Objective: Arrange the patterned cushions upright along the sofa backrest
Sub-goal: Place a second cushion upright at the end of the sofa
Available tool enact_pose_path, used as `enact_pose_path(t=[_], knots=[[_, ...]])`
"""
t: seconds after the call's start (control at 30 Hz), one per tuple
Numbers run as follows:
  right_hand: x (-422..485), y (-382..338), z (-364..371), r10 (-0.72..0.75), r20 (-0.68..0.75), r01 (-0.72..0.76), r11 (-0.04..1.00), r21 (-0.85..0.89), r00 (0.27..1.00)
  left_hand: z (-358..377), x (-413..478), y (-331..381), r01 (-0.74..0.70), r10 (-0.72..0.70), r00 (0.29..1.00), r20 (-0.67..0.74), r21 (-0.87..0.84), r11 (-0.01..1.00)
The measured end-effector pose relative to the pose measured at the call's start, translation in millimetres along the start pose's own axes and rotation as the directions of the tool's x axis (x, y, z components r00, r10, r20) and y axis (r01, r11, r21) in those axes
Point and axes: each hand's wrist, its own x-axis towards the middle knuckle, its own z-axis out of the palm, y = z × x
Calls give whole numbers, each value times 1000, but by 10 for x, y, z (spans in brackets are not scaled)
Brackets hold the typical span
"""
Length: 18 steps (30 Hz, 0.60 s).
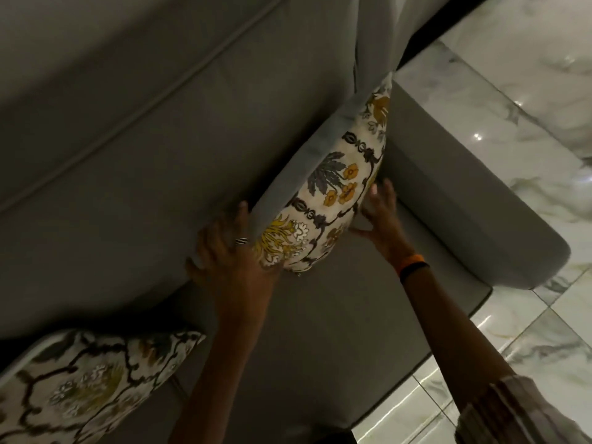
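Observation:
A floral cushion (336, 184), white with yellow and grey flowers and a plain grey back, stands on its edge in the sofa's corner, leaning against the grey backrest (144, 139) beside the armrest (464, 200). My left hand (227, 251), with a ring on one finger, grips its lower left corner. My right hand (381, 216) presses flat against its right side with fingers spread. A second patterned cushion (83, 386) lies at the bottom left against the backrest, blurred.
The grey seat (320, 331) spreads below the cushion. Glossy white marble floor tiles (528, 91) fill the right side. A dark strip runs behind the sofa at the top right.

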Motion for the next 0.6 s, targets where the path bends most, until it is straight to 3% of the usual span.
enact_pose_path(t=[0.03, 0.07, 0.13, 0.2, 0.23, 0.3, 0.4, 0.47, 0.6], knots=[[26, -138, 19, -77, -59, 73, 995, -64, 995, 52, 10, -76, 105, -112, 993, -22, -206, 973], [95, -273, 25, -143, -110, 131, 985, -109, 984, 138, 36, -135, 213, -232, 973, 15, -452, 866], [278, -542, 39, -228, -112, 209, 965, -159, 967, 320, 99, -200, 368, -438, 887, 145, -796, 481], [427, -744, 85, -248, -15, 241, 952, -189, 969, 434, 152, -160, 432, -499, 813, 300, -886, 170], [490, -809, 91, -234, 45, 238, 950, -202, 971, 465, 167, -102, 437, -468, 814, 344, -893, 104], [562, -835, 33, -201, 138, 228, 948, -223, 970, 411, 179, 54, 401, -427, 848, 315, -907, 129], [452, -896, -60, -213, 55, 220, 955, -196, 975, 287, 362, 186, 231, -373, 923, 97, -914, 333], [369, -948, -71, -270, 16, 269, 947, -174, 963, 272, 531, 199, 158, -318, 948, 24, -902, 402], [410, -812, -131, -263, 38, 266, 948, -175, 964, 450, 644, 219, 244, -295, 947, 131, -890, 386]])
